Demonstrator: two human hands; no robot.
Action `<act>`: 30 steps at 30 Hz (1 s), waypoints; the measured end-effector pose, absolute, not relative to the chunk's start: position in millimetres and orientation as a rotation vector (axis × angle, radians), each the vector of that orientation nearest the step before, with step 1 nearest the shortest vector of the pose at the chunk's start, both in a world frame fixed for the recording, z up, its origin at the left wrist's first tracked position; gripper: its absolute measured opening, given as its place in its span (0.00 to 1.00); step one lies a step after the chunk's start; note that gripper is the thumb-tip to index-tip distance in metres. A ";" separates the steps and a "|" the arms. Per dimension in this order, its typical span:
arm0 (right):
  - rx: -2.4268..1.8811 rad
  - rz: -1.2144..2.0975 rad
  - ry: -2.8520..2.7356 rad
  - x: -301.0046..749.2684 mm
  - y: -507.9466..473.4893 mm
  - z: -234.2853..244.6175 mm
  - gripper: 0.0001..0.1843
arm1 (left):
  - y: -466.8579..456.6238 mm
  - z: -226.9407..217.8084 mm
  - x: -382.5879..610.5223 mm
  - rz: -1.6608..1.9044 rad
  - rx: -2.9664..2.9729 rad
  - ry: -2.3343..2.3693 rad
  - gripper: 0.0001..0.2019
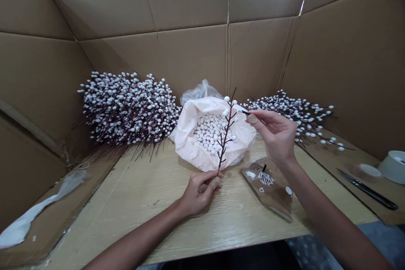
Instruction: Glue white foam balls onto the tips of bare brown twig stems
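My left hand [201, 191] is closed around the bottom of a dark brown artificial twig [225, 138], which stands almost upright. White berry balls sit on several of its side shoots, mostly near the top; some shoots are bare. My right hand [278, 134] pinches a thin dark stick [244, 112] with a whitish tip, close to the twig's upper right side. Tan coverings wrap some fingertips on both hands. Behind the twig, an open pale plastic bag [184, 145] holds many loose white balls [205, 128].
Finished-looking berry branches lie in a big pile [126, 109] at left and a smaller pile [294, 112] at right. A cardboard scrap [278, 202] bears white paste smears. Far right are a black-handled knife [368, 190] and a tape roll [370, 170]. Cardboard walls [190, 55] enclose the table.
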State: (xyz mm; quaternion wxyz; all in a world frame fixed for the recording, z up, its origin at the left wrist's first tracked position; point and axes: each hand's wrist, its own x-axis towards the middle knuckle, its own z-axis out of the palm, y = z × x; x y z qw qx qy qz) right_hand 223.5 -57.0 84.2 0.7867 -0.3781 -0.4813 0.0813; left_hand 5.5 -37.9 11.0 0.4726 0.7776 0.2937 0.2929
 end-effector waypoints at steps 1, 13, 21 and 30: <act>-0.817 0.176 -1.034 223.6 -56.9 84.3 0.06 | -38.0 11.2 5.6 0.715 1.899 0.722 0.19; -0.786 0.210 -1.035 227.7 -54.7 80.5 0.06 | -36.4 8.9 5.3 0.707 1.875 0.739 0.18; -0.712 0.456 -0.964 229.2 -55.5 84.5 0.06 | -38.5 12.0 5.6 0.690 1.874 0.731 0.18; -0.673 0.532 -0.883 229.3 -55.9 90.4 0.08 | -37.5 12.4 6.1 0.674 1.924 0.707 0.18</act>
